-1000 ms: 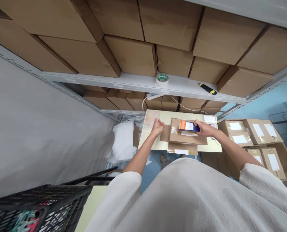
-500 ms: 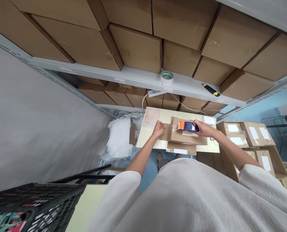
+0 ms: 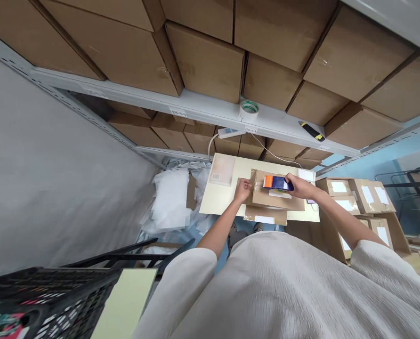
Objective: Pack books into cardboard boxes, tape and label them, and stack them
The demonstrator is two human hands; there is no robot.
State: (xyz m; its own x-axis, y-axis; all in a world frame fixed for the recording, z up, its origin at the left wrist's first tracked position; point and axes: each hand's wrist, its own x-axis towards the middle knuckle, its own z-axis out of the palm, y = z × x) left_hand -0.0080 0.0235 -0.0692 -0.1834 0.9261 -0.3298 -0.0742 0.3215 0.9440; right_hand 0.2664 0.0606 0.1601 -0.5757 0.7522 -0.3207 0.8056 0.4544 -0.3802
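Observation:
On the small cream table (image 3: pixel 210 202) lies a closed cardboard box (image 3: pixel 259 198), with a white label partly showing on its top. My right hand (image 3: pixel 297 185) grips a tape dispenser (image 3: pixel 278 183), dark blue with an orange front end, just over the top of the box. My left hand (image 3: pixel 243 190) is at the left end of the box, fingers curled and pinched on the end of the clear packing tape, which is hard to make out here. Under the near side of the box, a cardboard piece (image 3: pixel 250 214) with a white label sticks out past the table edge.
A shelf (image 3: pixel 210 106) crosses ahead, with a tape roll (image 3: pixel 248 110) and a yellow-black utility knife (image 3: pixel 312 131) on it. Labelled boxes (image 3: pixel 368 197) are stacked right. White plastic packaging (image 3: pixel 171 197) lies left; a black crate (image 3: pixel 54 301) stands lower left.
My left hand has moved right, up to the box's left end, shortening the gap to the dispenser. The tape dispenser in my right hand has barely shifted. The camera view has shifted slightly.

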